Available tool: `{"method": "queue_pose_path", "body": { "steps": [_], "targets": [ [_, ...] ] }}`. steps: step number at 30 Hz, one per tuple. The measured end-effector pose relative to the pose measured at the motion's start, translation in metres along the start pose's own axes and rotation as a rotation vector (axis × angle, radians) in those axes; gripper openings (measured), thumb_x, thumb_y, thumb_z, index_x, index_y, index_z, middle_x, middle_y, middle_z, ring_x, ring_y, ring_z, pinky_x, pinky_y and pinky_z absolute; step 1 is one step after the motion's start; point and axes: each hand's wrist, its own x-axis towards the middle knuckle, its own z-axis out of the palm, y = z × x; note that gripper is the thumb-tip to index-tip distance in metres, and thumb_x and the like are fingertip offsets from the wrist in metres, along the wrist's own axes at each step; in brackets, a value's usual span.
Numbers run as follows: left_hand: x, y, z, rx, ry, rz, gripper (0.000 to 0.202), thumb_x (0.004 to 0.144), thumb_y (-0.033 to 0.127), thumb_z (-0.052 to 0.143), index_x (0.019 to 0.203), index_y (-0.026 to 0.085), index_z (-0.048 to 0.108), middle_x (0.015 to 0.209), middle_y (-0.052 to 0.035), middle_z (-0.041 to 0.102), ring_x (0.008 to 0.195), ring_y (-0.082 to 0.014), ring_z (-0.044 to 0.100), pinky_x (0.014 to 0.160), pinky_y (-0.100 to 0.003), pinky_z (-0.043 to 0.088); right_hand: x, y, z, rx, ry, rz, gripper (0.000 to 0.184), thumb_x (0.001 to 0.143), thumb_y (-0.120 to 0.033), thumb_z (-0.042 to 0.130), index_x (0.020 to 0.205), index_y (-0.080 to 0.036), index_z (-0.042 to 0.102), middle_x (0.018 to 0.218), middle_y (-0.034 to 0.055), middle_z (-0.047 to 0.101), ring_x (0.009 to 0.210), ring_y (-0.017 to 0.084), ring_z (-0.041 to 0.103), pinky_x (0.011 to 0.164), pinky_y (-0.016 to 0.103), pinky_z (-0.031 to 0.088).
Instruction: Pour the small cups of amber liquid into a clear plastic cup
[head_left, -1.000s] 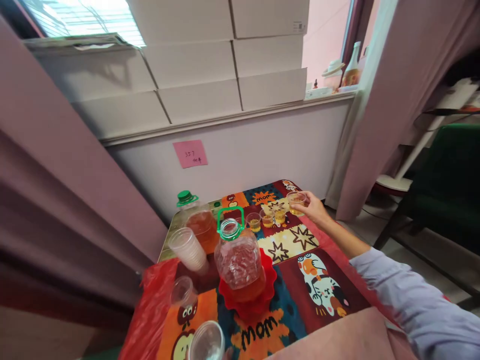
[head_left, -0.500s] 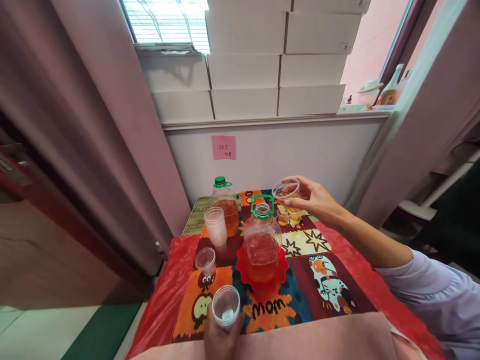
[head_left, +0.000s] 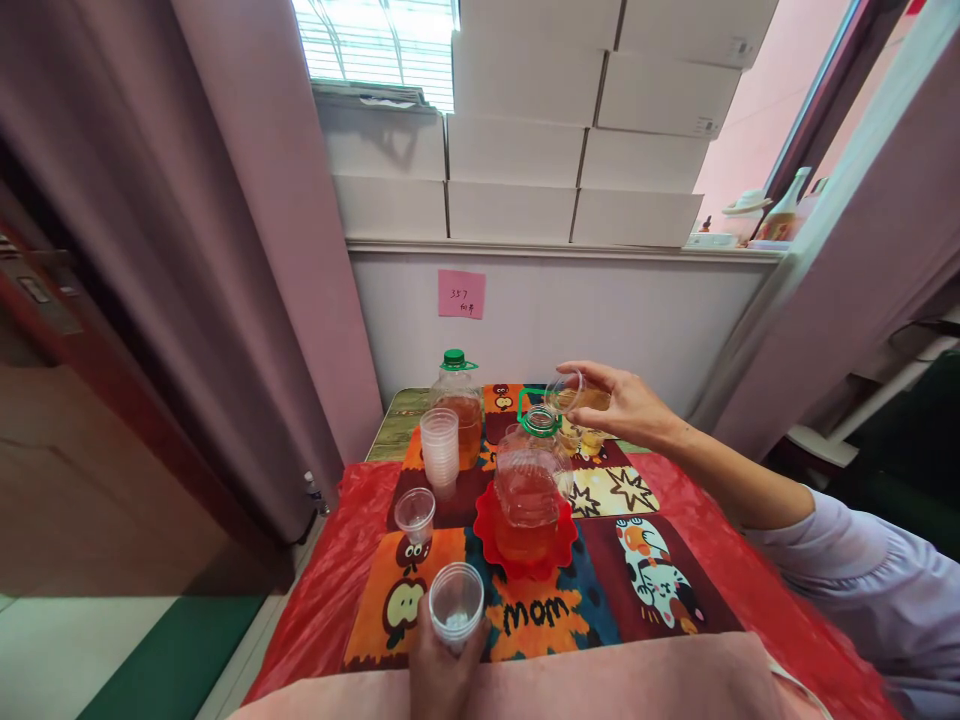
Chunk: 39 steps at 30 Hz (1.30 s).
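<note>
My right hand (head_left: 626, 403) grips a small clear cup of amber liquid (head_left: 571, 393), tipped sideways over the open green-rimmed mouth of a clear jug (head_left: 529, 480). The jug holds amber liquid and stands on a red dish (head_left: 525, 548). At the near table edge my left hand (head_left: 439, 665) is wrapped round an empty clear plastic cup (head_left: 456, 603). Small filled cups (head_left: 591, 440) stand behind the jug, partly hidden by it and my right hand.
A second jug with a green cap (head_left: 457, 400) stands at the back left beside a stack of clear cups (head_left: 439, 450). One loose empty cup (head_left: 415, 514) sits on the colourful patterned cloth (head_left: 652, 570). Curtains hang on both sides; white boxes (head_left: 585, 130) line the sill.
My right hand lifted a filled cup from the back row, carried it left to the jug's mouth and tilted it. My left hand with the empty cup came into view.
</note>
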Motion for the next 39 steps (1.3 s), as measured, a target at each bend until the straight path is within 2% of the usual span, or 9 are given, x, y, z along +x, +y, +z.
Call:
{"method": "queue_pose_path", "body": {
  "steps": [8, 13, 16, 25, 34, 39],
  "targets": [
    [0.002, 0.001, 0.000, -0.025, 0.022, -0.016, 0.065, 0.053, 0.054, 0.082, 0.105, 0.019, 0.061, 0.100, -0.0119, 0.078, 0.100, -0.0359, 0.073, 0.087, -0.049, 0.058, 0.004, -0.015, -0.003, -0.063, -0.022, 0.015, 0.061, 0.072, -0.020, 0.073, 0.133, -0.026, 0.064, 0.117, 0.0058, 0.073, 0.099, 0.024, 0.071, 0.095, 0.046, 0.056],
    [0.002, 0.003, 0.001, -0.029, 0.022, -0.030, 0.067, 0.053, 0.054, 0.082, 0.105, 0.019, 0.061, 0.103, -0.0130, 0.078, 0.103, -0.0360, 0.073, 0.091, -0.050, 0.057, 0.006, -0.016, -0.003, -0.071, -0.012, -0.033, 0.061, 0.072, -0.017, 0.071, 0.132, -0.025, 0.065, 0.118, 0.0059, 0.073, 0.099, 0.023, 0.070, 0.093, 0.044, 0.057],
    [0.003, 0.001, 0.001, -0.035, 0.021, -0.044, 0.068, 0.052, 0.054, 0.082, 0.107, 0.019, 0.061, 0.102, -0.0126, 0.079, 0.101, -0.0358, 0.073, 0.089, -0.049, 0.057, 0.008, -0.014, -0.003, -0.087, -0.011, -0.060, 0.062, 0.071, -0.016, 0.070, 0.132, -0.026, 0.065, 0.118, 0.0057, 0.072, 0.098, 0.022, 0.070, 0.090, 0.042, 0.057],
    [0.004, -0.006, -0.001, -0.015, -0.007, 0.001, 0.066, 0.056, 0.053, 0.082, 0.108, 0.019, 0.060, 0.104, -0.0119, 0.078, 0.101, -0.0348, 0.073, 0.089, -0.048, 0.057, 0.010, -0.016, -0.004, -0.147, -0.009, -0.157, 0.065, 0.069, -0.009, 0.068, 0.131, -0.027, 0.064, 0.121, 0.0046, 0.071, 0.109, 0.022, 0.068, 0.098, 0.041, 0.054],
    [-0.004, -0.003, 0.008, -0.005, 0.082, 0.073, 0.063, 0.063, 0.055, 0.077, 0.112, 0.020, 0.061, 0.108, -0.0113, 0.076, 0.106, -0.0352, 0.069, 0.094, -0.050, 0.052, 0.014, -0.019, -0.005, -0.267, -0.003, -0.233, 0.068, 0.067, -0.008, 0.064, 0.132, -0.026, 0.063, 0.122, 0.0051, 0.071, 0.106, 0.023, 0.067, 0.097, 0.041, 0.052],
    [-0.005, 0.001, 0.009, 0.000, 0.121, 0.072, 0.063, 0.062, 0.060, 0.076, 0.109, 0.020, 0.062, 0.101, -0.0098, 0.076, 0.098, -0.0344, 0.071, 0.089, -0.049, 0.053, 0.015, -0.022, -0.006, -0.338, -0.016, -0.260, 0.067, 0.067, -0.010, 0.064, 0.132, -0.028, 0.063, 0.117, 0.0054, 0.071, 0.104, 0.025, 0.066, 0.097, 0.045, 0.050]
  ]
}}
